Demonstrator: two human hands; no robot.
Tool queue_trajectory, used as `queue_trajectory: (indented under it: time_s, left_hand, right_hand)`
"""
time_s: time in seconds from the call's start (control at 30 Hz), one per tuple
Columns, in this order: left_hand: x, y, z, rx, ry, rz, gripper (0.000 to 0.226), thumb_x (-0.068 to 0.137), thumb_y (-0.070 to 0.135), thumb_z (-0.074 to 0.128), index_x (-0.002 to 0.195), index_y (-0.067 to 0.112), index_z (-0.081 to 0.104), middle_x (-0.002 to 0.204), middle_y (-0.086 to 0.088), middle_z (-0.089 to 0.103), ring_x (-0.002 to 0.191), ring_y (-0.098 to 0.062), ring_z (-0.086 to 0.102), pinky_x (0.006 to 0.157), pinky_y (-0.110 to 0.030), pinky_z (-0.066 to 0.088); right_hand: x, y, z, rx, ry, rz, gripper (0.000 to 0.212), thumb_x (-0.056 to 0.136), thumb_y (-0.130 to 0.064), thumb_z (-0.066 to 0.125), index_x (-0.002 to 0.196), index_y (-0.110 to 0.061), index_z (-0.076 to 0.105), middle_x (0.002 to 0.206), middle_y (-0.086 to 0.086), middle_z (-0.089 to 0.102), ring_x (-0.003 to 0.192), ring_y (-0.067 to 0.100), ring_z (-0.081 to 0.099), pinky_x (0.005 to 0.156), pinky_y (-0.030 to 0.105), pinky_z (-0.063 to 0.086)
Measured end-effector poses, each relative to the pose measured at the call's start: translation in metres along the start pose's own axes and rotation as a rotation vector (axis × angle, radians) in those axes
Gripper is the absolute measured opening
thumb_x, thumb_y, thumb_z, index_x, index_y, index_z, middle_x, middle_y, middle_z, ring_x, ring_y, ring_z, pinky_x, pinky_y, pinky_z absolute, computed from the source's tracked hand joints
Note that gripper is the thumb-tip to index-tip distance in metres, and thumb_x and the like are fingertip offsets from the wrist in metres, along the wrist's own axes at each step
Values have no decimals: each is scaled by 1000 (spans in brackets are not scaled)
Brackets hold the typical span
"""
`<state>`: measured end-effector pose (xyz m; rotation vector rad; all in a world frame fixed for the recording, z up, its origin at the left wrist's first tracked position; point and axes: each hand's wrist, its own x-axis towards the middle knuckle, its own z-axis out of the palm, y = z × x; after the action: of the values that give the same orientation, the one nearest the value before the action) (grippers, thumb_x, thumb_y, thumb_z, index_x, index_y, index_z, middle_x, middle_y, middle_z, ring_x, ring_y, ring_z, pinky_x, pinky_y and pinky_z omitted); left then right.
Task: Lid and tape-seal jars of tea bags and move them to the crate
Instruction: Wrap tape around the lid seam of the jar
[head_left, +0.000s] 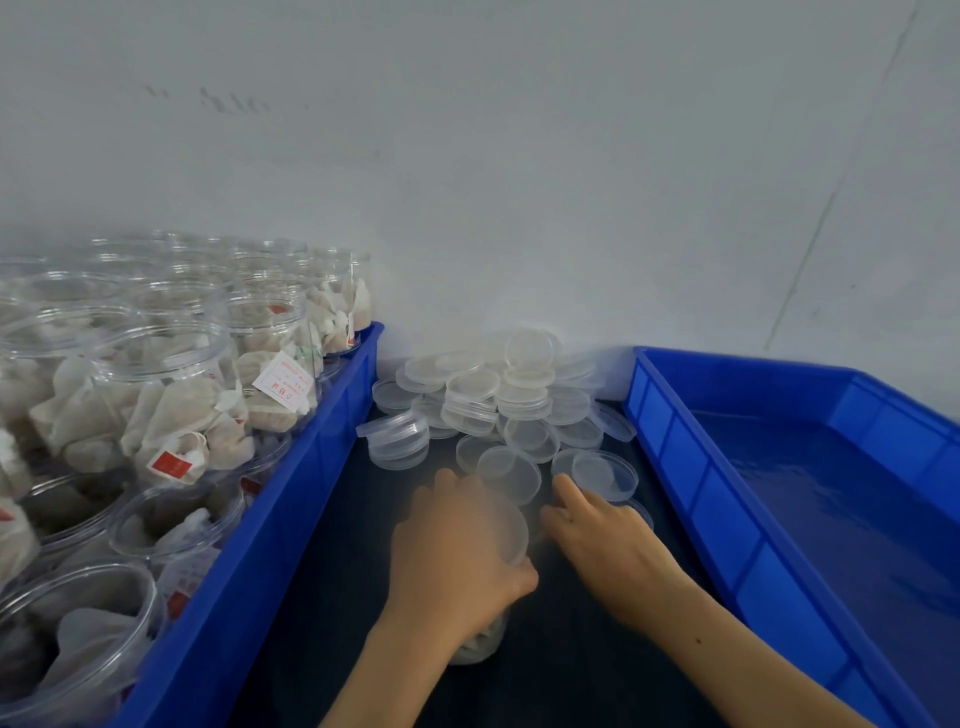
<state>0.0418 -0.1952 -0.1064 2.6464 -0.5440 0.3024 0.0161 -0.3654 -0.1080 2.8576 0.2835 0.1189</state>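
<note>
Between two blue crates, on the dark desk (322, 613), the hands work close together. The left hand (457, 561) is cupped over the top of a clear jar (480, 644), fingers curled down around a translucent lid (511, 525) that sits on the jar's mouth; the hand and motion blur hide most of the jar, though pale tea bags show through its lower wall. The right hand (597, 530) lies just beside it, fingers loosely spread, the forefinger reaching out to the edge of a loose lid (605, 474) lying flat on the desk; whether it is pinching anything I cannot tell.

Just beyond the fingertips a heap of clear round lids (498, 400) is piled against the pale wall (519, 182), some stacked, some tipped on edge.

To the left, a blue crate (291, 499) is packed with open jars of tea bags (171, 410), lying and standing in layers, red and white tags visible through the plastic. To the right stands a second blue crate (727, 499), its floor bare.
</note>
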Motion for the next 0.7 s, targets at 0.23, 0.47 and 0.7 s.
queue_trajectory:
  time_s: [0.23,0.47,0.7]
  left_hand:
    - [0,1,0,-15,8,2,75,69,63,63,128,25,37,118,8,37,105,-12,41,74,-24,31]
    - [-1,2,1,-6,36,7,72,70,64,62,126,25,38,116,8,37,102,-11,40,72,-25,31]
    - [0,1,4,13,56,0,74,71,65,60,129,25,37,118,8,37,103,-11,41,72,-25,31]
  right_hand:
    - [4,5,-4,-45,34,68,29,88,-8,59,115,-15,53,135,6,34,91,22,54,59,31,36]
    - [29,-19,0,-39,104,150,28,89,-12,61,117,-12,54,133,3,39,97,23,54,58,30,39]
    - [39,-18,7,-17,123,127,36,91,-15,61,126,-11,50,139,5,33,112,25,48,67,32,48]
